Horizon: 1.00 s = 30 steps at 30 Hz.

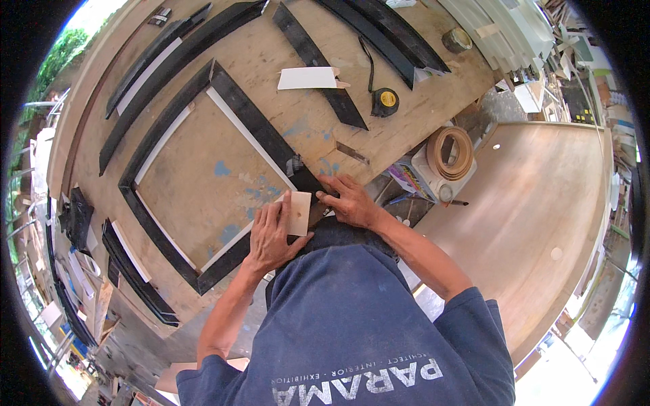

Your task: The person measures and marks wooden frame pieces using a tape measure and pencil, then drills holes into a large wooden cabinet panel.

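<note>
One blue-stained bench (left grip clasping block, right grip unclear) stands amid clutter.

Wooden workbench bearing a black frame, black strips, tape measure

On the worktable, I see a black tape measure with a yellow disc, close to the edge on my right; a white offcut lies to its left; near the far right corner sits a round roll or tin, I can't tell which; past my right-hand edge, a coil of brown banding rests on a pale container, with a broad wooden panel beyond.
</note>
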Tool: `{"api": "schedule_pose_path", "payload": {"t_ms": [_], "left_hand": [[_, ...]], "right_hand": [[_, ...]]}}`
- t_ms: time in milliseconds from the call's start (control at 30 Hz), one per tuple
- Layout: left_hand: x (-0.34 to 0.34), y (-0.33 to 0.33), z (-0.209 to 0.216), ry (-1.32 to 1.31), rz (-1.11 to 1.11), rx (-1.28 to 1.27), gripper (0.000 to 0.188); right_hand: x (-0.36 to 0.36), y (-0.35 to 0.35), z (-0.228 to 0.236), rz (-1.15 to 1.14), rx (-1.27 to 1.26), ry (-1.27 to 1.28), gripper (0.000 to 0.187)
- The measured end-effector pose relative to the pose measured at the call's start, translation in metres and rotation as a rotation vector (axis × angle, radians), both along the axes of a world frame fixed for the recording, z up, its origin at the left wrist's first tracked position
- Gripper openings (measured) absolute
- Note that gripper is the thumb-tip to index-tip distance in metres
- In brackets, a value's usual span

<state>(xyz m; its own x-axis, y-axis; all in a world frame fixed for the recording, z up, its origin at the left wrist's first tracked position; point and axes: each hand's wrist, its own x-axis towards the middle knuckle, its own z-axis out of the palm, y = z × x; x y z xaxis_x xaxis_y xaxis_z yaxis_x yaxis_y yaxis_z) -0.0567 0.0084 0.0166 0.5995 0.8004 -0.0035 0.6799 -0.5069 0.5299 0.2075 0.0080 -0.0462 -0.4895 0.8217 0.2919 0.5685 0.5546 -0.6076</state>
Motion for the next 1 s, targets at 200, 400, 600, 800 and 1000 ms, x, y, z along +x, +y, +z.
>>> {"api": "schedule_pose_path", "payload": {"t_ms": [200,400,600,800,1000], "left_hand": [[0.008,-0.016,-0.015,-0.001,0.061,0.031,0.104],[0.017,-0.027,-0.013,0.045,0.169,0.111,0.103],[0.021,-0.024,-0.018,0.037,0.122,0.073,0.097],[0.019,-0.023,-0.025,0.057,0.077,0.177,0.091],[0.021,-0.023,-0.026,0.037,0.101,0.128,0.096]], "right_hand": [[0.003,0.000,0.000,-0.012,-0.054,0.074,0.054],[0.004,0.004,-0.001,-0.007,-0.092,0.127,0.054],[0.005,0.003,-0.006,-0.003,-0.086,0.156,0.053],[0.005,0.002,-0.007,-0.014,-0.073,0.165,0.047],[0.006,0.000,-0.011,-0.022,-0.022,0.168,0.061]]}}
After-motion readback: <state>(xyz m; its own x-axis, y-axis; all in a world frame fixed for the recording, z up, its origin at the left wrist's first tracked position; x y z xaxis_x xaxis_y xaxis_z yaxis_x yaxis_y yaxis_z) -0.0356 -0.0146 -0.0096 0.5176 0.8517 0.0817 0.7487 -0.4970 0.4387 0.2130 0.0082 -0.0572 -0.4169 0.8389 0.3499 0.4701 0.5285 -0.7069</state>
